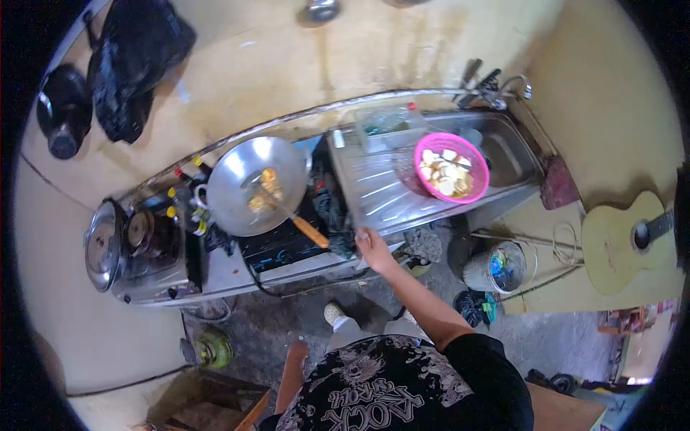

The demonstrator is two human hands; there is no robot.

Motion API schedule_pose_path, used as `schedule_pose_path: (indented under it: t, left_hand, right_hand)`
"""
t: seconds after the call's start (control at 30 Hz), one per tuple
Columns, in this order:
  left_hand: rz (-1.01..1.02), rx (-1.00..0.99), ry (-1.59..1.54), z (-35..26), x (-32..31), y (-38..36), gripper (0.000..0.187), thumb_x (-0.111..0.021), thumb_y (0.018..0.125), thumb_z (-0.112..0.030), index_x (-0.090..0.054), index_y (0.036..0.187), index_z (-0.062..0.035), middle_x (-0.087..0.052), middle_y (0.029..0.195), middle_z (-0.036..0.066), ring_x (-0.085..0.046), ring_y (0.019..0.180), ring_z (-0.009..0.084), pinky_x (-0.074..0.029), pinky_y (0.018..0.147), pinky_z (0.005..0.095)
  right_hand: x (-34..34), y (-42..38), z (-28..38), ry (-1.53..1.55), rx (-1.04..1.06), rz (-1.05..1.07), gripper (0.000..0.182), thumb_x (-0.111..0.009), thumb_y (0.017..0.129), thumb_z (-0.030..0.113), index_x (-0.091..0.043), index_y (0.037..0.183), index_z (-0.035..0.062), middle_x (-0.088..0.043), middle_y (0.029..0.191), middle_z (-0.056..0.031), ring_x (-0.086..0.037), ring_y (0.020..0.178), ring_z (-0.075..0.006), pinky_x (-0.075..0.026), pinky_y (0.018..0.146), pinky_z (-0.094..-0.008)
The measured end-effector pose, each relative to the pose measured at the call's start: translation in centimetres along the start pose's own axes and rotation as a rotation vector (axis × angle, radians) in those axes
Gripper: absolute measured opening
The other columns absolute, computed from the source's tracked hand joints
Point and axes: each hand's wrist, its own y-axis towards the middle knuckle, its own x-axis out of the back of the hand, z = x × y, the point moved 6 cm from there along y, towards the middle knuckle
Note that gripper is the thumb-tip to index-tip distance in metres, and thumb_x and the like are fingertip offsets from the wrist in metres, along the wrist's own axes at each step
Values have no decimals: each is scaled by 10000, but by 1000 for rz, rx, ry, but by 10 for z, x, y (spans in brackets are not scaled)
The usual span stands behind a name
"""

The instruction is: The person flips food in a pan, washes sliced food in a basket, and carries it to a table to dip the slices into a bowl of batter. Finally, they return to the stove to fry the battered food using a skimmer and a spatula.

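My right hand (371, 249) is at the front left corner of the steel sink top (381, 194), fingers curled together by its edge. Whatever they may hold is too small to make out. Down beside my body hangs my left hand (297, 350), its fingers not distinguishable. A large metal wok (237, 161) sits on the stove (287, 244), with golden-brown pieces of food (267, 190) inside. Across the wok rests a spatula (309, 231), its wooden handle sticking out toward my right hand. A pink basket (424, 183) on the sink top contains white pieces (445, 169) in yellowish liquid.
Behind the basket stands a clear plastic container (392, 129). Bottles (180, 197) and a lidded pot (106, 244) are left of the wok. A bucket (478, 273) and a guitar (622, 244) are at the right. A green gas cylinder (214, 350) stands on the floor.
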Motion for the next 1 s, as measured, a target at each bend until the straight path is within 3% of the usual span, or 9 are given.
schedule_pose_path:
  t: [0.07,0.2,0.23,0.33,0.37,0.5,0.63,0.8,1.0]
  left_hand:
    - [-76,43,-338,-5,1,21,260,-488,767,-266,-606,780,-35,-613,775,160,-598,725,320,-474,643,425]
    - [-147,399,-946,-125,68,53,297,-508,820,-311,-587,876,-30,-605,746,112,-590,674,225,-467,609,337]
    - [-175,413,-1020,-173,93,59,311,-516,837,-324,-580,907,-29,-602,741,96,-587,662,194,-466,600,308]
    - [-396,-48,-1051,-261,117,116,349,-516,852,-342,-515,1033,-43,-606,786,74,-580,653,146,-447,556,256]
    - [-217,183,-1274,-313,135,120,375,-509,855,-363,-490,1065,-53,-608,819,76,-578,651,142,-441,551,253]
    - [-220,21,-1313,-456,182,135,430,-478,860,-409,-398,1145,-97,-591,967,79,-576,696,144,-436,598,272]
    - [-264,5,-1327,-528,227,155,495,-449,862,-435,-319,1237,-140,-595,984,77,-575,727,151,-438,645,321]
    - [-232,48,-1224,-553,262,204,635,-396,863,-479,-125,1340,-161,-591,1032,113,-579,756,213,-446,689,406]
    - [-47,100,-1516,-556,248,281,530,-449,834,-451,-274,1230,-146,-569,1007,120,-570,829,257,-458,721,459]
  right_hand:
    - [36,-40,-50,301,-430,236,343,-506,860,300,-459,1096,55,-497,679,-42,-499,618,-142,-433,567,-292]
    - [149,-120,-133,485,-752,142,327,-463,870,316,-455,1098,82,-529,799,-62,-522,666,-149,-446,565,-292]
    - [181,-136,-152,483,-805,89,325,-453,872,323,-458,1093,85,-532,826,-69,-527,677,-153,-450,565,-294]
    - [268,-174,-200,468,-918,-93,326,-440,873,334,-462,1092,93,-539,856,-73,-534,688,-159,-455,568,-298]
    - [294,-180,-214,457,-944,-157,327,-438,873,336,-463,1094,96,-541,857,-72,-535,689,-160,-455,569,-299]
    - [373,-187,-244,570,-913,-312,310,-439,871,334,-469,1094,120,-542,857,-67,-533,692,-158,-458,577,-306]
    - [410,-164,-248,559,-871,-341,283,-437,873,323,-483,1084,139,-535,854,-53,-527,685,-146,-452,576,-297]
    - [416,-129,-260,418,-773,-58,292,-449,871,296,-480,1092,108,-526,855,-35,-514,683,-128,-441,566,-276]
    - [471,-71,-229,209,-685,211,288,-492,866,245,-505,1058,31,-552,757,-44,-508,613,-125,-427,550,-276]
